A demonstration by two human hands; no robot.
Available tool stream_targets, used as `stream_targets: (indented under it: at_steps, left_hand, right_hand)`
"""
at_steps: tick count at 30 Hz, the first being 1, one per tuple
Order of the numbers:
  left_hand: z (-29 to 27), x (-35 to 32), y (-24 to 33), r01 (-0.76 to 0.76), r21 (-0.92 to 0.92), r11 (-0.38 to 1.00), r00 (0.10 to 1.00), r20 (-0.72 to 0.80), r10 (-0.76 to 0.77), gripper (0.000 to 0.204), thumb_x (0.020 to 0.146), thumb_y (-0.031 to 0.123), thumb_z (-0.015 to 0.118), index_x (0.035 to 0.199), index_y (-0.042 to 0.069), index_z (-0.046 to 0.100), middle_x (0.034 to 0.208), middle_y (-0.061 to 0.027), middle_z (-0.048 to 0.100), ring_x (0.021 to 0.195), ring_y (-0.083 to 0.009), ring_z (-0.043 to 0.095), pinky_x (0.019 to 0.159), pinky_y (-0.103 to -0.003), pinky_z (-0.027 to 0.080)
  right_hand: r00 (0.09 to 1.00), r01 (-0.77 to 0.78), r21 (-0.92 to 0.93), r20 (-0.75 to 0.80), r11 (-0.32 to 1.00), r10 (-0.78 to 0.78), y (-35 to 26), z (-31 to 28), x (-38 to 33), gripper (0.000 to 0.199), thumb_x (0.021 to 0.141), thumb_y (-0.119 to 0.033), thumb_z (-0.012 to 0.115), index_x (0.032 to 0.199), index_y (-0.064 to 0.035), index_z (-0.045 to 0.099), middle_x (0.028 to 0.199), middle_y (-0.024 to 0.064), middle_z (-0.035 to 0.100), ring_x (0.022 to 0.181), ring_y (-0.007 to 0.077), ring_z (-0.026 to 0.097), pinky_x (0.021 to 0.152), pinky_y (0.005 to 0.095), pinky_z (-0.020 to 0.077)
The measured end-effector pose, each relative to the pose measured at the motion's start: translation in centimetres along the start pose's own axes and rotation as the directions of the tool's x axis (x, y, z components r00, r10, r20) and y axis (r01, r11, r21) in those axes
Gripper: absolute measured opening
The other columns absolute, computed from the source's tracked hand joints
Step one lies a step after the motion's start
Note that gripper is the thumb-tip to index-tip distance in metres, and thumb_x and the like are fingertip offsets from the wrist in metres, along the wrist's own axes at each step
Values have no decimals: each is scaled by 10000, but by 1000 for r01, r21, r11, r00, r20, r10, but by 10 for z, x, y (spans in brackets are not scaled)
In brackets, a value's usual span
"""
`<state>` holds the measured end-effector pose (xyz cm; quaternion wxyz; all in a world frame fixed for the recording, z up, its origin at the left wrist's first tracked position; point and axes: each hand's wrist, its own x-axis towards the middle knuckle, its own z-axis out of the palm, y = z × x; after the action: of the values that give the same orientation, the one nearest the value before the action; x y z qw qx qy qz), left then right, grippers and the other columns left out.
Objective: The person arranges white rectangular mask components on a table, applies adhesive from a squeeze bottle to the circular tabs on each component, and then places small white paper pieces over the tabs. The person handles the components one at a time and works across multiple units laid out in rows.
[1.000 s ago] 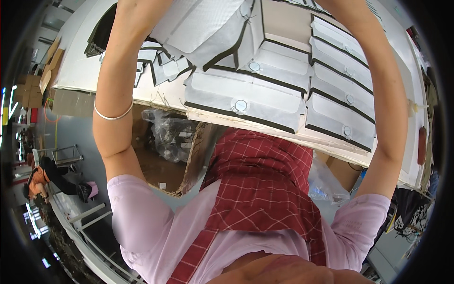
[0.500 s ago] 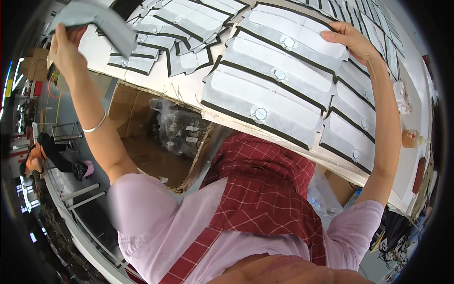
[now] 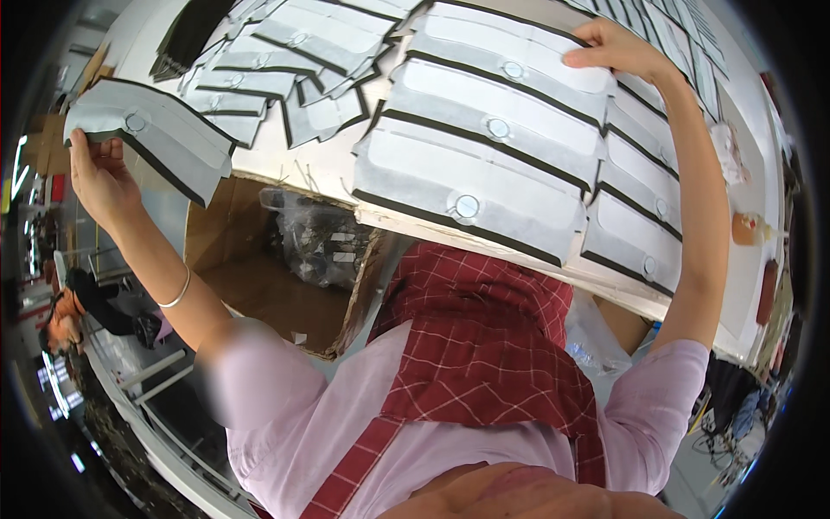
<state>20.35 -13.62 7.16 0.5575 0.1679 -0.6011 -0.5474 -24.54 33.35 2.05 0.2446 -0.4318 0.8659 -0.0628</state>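
Note:
My left hand [image 3: 108,183] is raised at the left, fingers closed on the near edge of a pale grey-white panel [image 3: 164,125]. That panel is slightly bowed, with dark edge strips and a small circle marked on it. My right hand [image 3: 635,54] reaches over the table, thumb and fingers closed at the upper right edge of a similar panel [image 3: 484,45]; where the fingertips meet it is partly hidden. Nearer to me, more overlapping panels [image 3: 471,177] lie in a column, each with a circle. A second column [image 3: 631,235] sits beside them, under my right forearm.
Loose panels [image 3: 303,52] are heaped at the far left of the white table [image 3: 333,169], near a dark stack [image 3: 192,39]. An open cardboard box [image 3: 216,229] below holds clear plastic. A small bottle [image 3: 750,229] stands at the right edge. Another person [image 3: 69,316] is far off left.
My left hand has lowered and moved left with its panel, now turned so its circle shows. The right hand stays at the same panel edge; the whole view has shifted slightly.

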Motion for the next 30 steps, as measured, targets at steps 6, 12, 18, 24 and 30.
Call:
stream_targets:
  at_steps: [6, 12, 18, 24, 30]
  left_hand:
    - [119, -19, 9, 152, -268, 951, 914, 404, -32, 244, 1066, 179, 572, 1151, -29, 666, 1112, -137, 742, 959, -215, 725, 870, -345, 578]
    - [268, -72, 31, 68, -241, 968, 739, 664, 113, 320, 1085, 351, 549, 1081, 69, 699, 901, -5, 730, 710, -70, 650, 663, -211, 506]
    - [326, -72, -4, 271, -147, 951, 724, 682, -100, 359, 1100, 379, 506, 1104, 69, 687, 925, -5, 731, 762, -64, 673, 691, -218, 531]
    - [338, -65, -36, 296, -147, 944, 714, 690, -117, 333, 1089, 343, 537, 1097, 41, 677, 906, -29, 727, 741, -84, 668, 678, -222, 533]
    - [309, -72, -57, 174, 215, 961, 603, 748, -277, 232, 1012, 297, 653, 991, 75, 716, 936, -53, 764, 885, -107, 715, 739, -223, 493]
  right_hand:
    - [972, 139, -131, -174, 982, -160, -62, -29, -41, 457, 910, -405, 778, 1131, -9, 717, 1009, 121, 710, 938, 208, 644, 823, 343, 514]
    - [879, 356, 295, -427, 887, -211, -113, -49, -70, 689, 948, -373, 743, 1489, -38, 477, 1368, 188, 598, 1310, 281, 537, 1095, 407, 438]
    - [841, 506, 599, -502, 621, -201, -79, -27, -58, 604, 919, -414, 756, 1364, -43, 583, 979, 28, 700, 952, 111, 652, 903, 294, 497]
    - [846, 458, 657, -529, 598, -67, -57, -21, -43, 424, 943, -336, 754, 1281, -94, 670, 962, -13, 734, 884, 85, 666, 865, 257, 498]
    - [869, 314, 730, -479, 607, 126, -20, -51, -20, 224, 917, -159, 781, 1096, -27, 758, 889, 5, 737, 790, 81, 653, 740, 244, 529]
